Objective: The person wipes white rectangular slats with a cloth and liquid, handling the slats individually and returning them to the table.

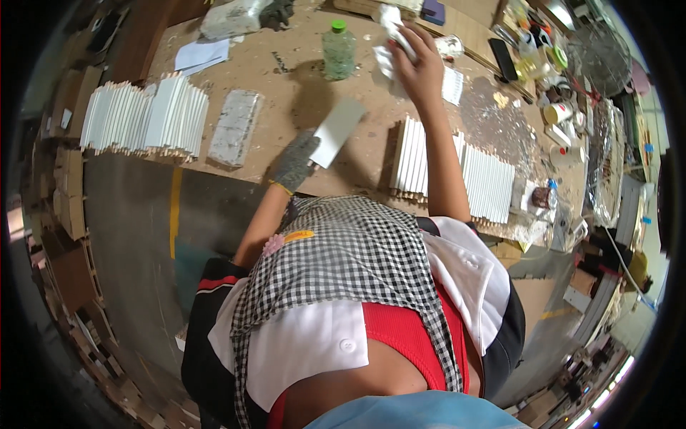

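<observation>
My left hand, in a grey knit glove, is closed on one end of a flat white rectangular piece. The piece is held tilted above the table near its front edge. Further off, my bare right hand reaches to the far side of the table, its fingers closed on a crumpled white cloth or tissue. Left of that hand stands a clear bottle with a green cap. A stack of white strips lies beneath my right forearm, which hides part of it.
Another row of white strips sits at the left table edge, beside a wrapped white block. Papers lie behind them. A phone, jars and cups crowd the right side. A small dark bottle stands near the right edge.
</observation>
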### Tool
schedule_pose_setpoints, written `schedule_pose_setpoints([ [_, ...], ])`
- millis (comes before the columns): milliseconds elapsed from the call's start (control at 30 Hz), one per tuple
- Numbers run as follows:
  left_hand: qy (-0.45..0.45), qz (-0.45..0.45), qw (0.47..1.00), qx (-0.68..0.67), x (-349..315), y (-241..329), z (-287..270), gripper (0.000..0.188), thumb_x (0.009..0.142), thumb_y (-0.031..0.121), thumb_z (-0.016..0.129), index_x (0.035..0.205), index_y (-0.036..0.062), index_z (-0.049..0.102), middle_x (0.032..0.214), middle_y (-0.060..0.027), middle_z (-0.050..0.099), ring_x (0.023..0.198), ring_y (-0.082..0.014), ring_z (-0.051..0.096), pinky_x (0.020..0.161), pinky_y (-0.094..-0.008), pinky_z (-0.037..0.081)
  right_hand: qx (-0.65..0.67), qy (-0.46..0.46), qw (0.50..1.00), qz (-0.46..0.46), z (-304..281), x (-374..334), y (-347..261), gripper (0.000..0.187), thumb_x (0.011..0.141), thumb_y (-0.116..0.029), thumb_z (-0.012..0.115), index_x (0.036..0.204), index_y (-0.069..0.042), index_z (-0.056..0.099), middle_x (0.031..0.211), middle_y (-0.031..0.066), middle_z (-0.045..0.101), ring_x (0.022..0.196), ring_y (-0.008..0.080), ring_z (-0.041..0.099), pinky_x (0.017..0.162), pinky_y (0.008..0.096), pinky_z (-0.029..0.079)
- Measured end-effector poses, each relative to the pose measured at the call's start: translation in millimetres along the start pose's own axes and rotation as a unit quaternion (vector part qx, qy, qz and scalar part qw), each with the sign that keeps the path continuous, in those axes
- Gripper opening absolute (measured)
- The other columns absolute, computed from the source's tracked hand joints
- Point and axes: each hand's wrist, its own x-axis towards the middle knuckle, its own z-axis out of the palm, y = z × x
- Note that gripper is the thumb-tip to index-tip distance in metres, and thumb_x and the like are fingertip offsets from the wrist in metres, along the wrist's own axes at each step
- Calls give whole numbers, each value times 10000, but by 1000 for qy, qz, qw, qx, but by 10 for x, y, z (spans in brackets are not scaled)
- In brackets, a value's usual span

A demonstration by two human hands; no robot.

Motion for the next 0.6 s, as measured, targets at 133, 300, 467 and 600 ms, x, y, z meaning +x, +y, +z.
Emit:
schedule_pose_setpoints([
  [133, 187, 88, 975, 79, -146, 224, -707, 404, 1012, 252, 628, 1283, -48, 623, 1074, -105, 690, 966, -186, 637, 828, -338, 550, -199, -43, 963, -174, 907, 394, 225, 329, 901, -255, 735, 1225, -203, 714, 1249, 56, 679, 978, 361, 630, 851, 433, 525],
  [300, 328, 155, 900, 240, -269, 9, -1540, 425, 1031, 323, 590, 1318, 13, 637, 1261, -118, 655, 1066, -245, 617, 944, -380, 488, -235, -103, 953, -163, 1270, 345, 530, 382, 844, -366, 783, 1157, -164, 700, 1062, 125, 674, 897, 370, 639, 772, 459, 526],
  [467, 407, 221, 799, 383, -358, 217, -1733, 341, 974, 272, 670, 1197, 14, 670, 1142, -189, 641, 1082, -361, 600, 967, -456, 482, -181, -118, 970, -114, 1009, 416, 542, 372, 900, -310, 767, 1202, -116, 670, 1060, 163, 696, 887, 360, 679, 708, 431, 544],
  [600, 409, 289, 757, 420, -482, 129, -1846, 602, 843, 356, 799, 1285, 0, 597, 1212, -243, 608, 1139, -418, 561, 1002, -548, 428, 226, 155, 915, 297, 534, 253, 818, 378, 958, -237, 728, 1225, 9, 625, 1108, 124, 692, 914, 197, 677, 722, 371, 588],
])
